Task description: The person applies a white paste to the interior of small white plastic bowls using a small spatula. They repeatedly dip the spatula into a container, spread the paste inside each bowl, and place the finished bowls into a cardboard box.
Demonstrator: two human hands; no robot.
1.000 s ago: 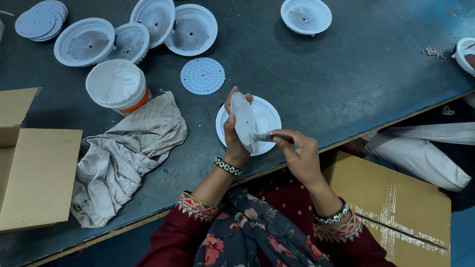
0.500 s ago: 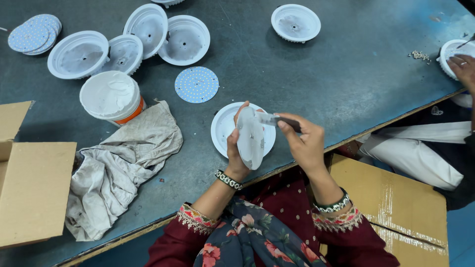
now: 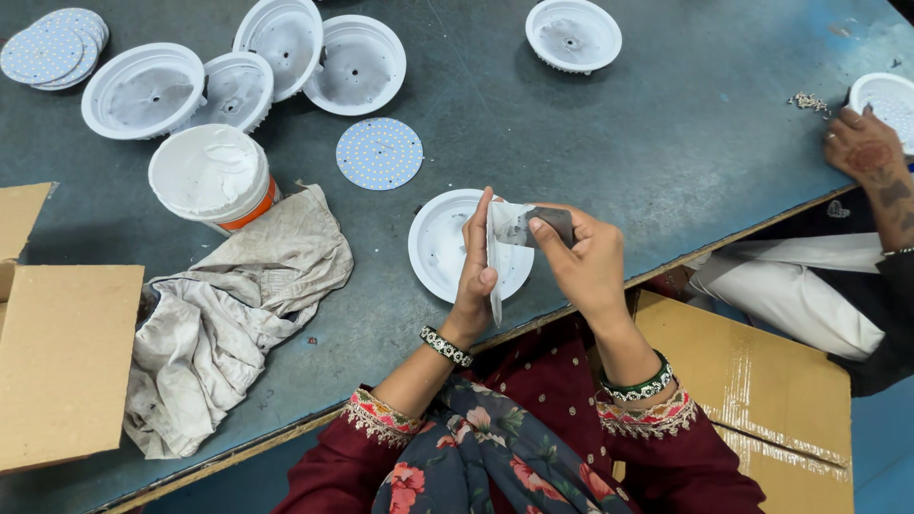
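The cardboard box (image 3: pixel 57 362) runs off the frame's left edge; at the right edge, another person's hand (image 3: pixel 862 148) partly covers a white dish (image 3: pixel 890 95).

On the desk (image 3: pixel 666 143), a shallow housing (image 3: pixel 440 249) lies near the front edge, with both hands above it. The left hand (image 3: pixel 476 276) holds a thin disc (image 3: pixel 494 271) on edge; the right hand (image 3: pixel 581 257) sits just right of it. Behind the housing lies a flat round board (image 3: pixel 379 153). Left of that stands a tub (image 3: pixel 209 176), and a rag (image 3: pixel 228 314) lies in front of the tub. A cardboard box (image 3: pixel 62 352) sits at the left edge. More housings (image 3: pixel 238 71) cluster toward the back left corner, with a stack of boards (image 3: pixel 52 48) left of them. Another person's hand (image 3: pixel 862 143) rests at the right edge.
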